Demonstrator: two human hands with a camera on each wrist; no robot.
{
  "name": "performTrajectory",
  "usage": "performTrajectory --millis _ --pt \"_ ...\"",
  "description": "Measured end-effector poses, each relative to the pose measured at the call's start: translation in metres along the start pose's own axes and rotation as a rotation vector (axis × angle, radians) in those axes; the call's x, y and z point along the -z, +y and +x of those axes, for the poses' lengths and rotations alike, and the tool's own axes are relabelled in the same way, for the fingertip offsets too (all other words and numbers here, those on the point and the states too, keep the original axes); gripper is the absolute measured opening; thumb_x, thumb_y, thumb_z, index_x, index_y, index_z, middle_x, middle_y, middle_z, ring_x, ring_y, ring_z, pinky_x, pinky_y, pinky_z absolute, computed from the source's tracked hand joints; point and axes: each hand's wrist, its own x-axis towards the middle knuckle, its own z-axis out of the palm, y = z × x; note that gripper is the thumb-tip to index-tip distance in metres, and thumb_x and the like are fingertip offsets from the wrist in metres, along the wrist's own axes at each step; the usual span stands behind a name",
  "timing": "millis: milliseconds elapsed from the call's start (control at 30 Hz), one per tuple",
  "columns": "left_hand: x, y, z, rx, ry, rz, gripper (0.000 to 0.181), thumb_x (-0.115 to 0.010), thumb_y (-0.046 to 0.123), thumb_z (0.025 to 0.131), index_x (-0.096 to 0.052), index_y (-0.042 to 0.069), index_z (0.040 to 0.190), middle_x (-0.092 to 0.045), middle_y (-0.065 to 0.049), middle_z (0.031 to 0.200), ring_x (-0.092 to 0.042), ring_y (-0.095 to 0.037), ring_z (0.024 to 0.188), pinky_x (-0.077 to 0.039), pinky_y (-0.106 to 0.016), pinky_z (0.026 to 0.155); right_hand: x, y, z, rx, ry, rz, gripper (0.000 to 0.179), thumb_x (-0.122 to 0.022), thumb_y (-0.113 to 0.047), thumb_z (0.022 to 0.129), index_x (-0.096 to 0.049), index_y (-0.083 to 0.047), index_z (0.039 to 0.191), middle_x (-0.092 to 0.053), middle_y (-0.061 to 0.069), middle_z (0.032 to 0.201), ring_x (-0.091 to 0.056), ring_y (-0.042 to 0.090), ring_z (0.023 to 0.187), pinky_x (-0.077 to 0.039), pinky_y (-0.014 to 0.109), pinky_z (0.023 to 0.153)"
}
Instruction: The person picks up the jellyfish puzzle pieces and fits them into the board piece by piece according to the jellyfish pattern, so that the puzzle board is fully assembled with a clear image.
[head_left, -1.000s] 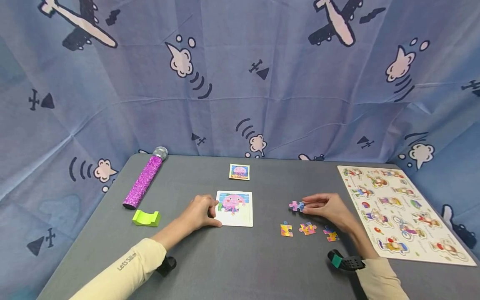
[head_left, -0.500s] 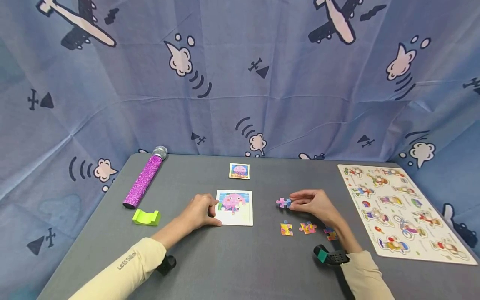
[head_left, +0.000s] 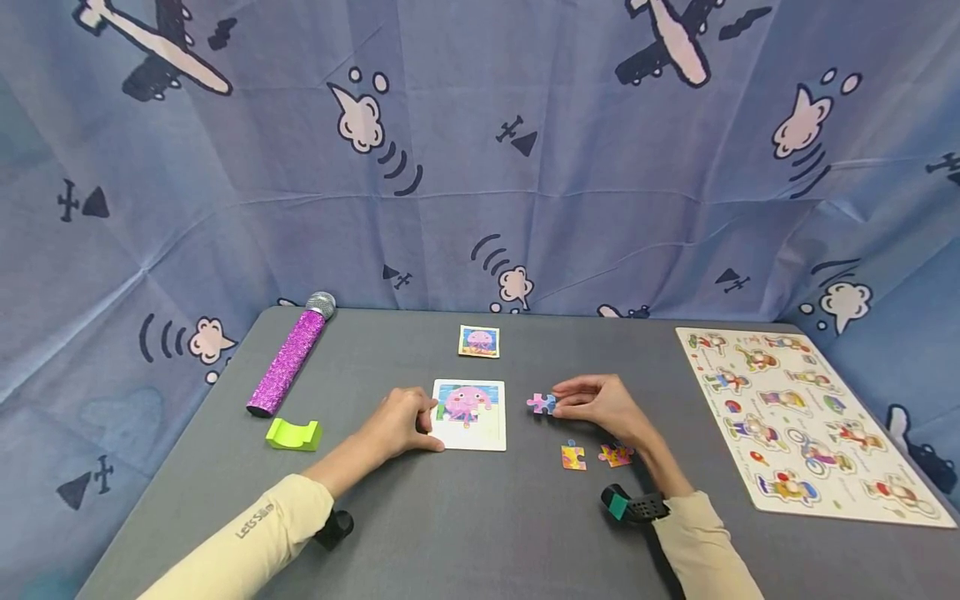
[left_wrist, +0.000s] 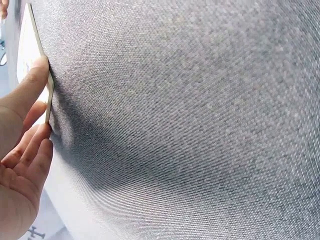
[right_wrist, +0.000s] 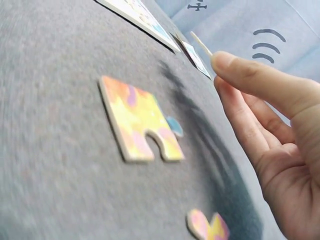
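A square white puzzle tray [head_left: 487,433], partly filled with a pink octopus picture, lies on the table. My left hand [head_left: 401,425] holds it by its left edge, and in the left wrist view the thumb [left_wrist: 37,72] and fingertips touch its rim. To the right of the tray, my right hand [head_left: 603,408] pinches a pink and blue jigsaw piece [head_left: 540,404] between thumb and fingertips. In the right wrist view that piece shows as a thin edge, raised above the cloth. A yellow jigsaw piece [head_left: 573,457] and a pink-yellow one [head_left: 615,454] lie nearer the front.
Behind the tray lies a small octopus picture card [head_left: 479,342]. At left are a glittery purple microphone [head_left: 291,362] and a lime-green curved block [head_left: 293,435]. A large board with figures [head_left: 810,425] lies at right. A blue patterned curtain [head_left: 450,167] hangs behind.
My right hand has moved left with the pink and blue jigsaw piece, closer to the tray. Its arm now hides the rightmost loose piece. The left hand stays at the tray.
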Motion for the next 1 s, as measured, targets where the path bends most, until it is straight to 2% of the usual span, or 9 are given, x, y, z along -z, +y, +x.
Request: performTrajectory --millis 300,600,767,1000 --pt "0.000 -0.001 0.000 -0.008 0.001 0.008 0.040 -0.091 0.019 0.060 -0.052 0.010 0.059 -0.067 -0.009 0.089 -0.064 -0.020 0.084 -0.044 -0.029 0.067 -0.013 -0.002 0.009 -0.006 -0.027 0.002 0.043 -0.080 0.000 0.074 -0.062 0.015 0.110 -0.068 0.023 0.104 -0.070 0.013 0.082 -0.053 0.025 0.072" --pt "-0.001 -0.001 -0.001 0.000 0.015 -0.004 0.040 -0.091 0.019 0.059 -0.052 0.010 0.059 -0.068 -0.009 0.090 -0.066 -0.027 0.092 -0.045 -0.029 0.066 -0.027 -0.005 0.014 0.006 -0.053 -0.017 0.040 -0.079 0.001 0.074 -0.063 0.014 0.109 -0.069 0.023 0.102 -0.070 0.016 0.081 -0.054 0.026 0.071" --pt "-0.001 -0.001 -0.001 -0.006 0.019 -0.005 0.040 -0.091 0.019 0.059 -0.052 0.010 0.059 -0.068 -0.010 0.091 -0.066 -0.027 0.092 -0.045 -0.030 0.067 -0.035 -0.005 0.018 0.018 -0.073 0.012 0.039 -0.078 0.004 0.074 -0.063 0.016 0.107 -0.069 0.024 0.098 -0.070 0.015 0.079 -0.054 0.026 0.070" --pt "-0.001 -0.001 -0.001 0.002 0.011 -0.001 0.040 -0.091 0.019 0.059 -0.052 0.010 0.059 -0.068 -0.010 0.093 -0.066 -0.026 0.091 -0.047 -0.033 0.070 -0.045 -0.006 0.021 0.023 -0.085 -0.015 0.037 -0.080 0.000 0.074 -0.065 0.014 0.106 -0.070 0.022 0.098 -0.070 0.014 0.079 -0.054 0.025 0.069"
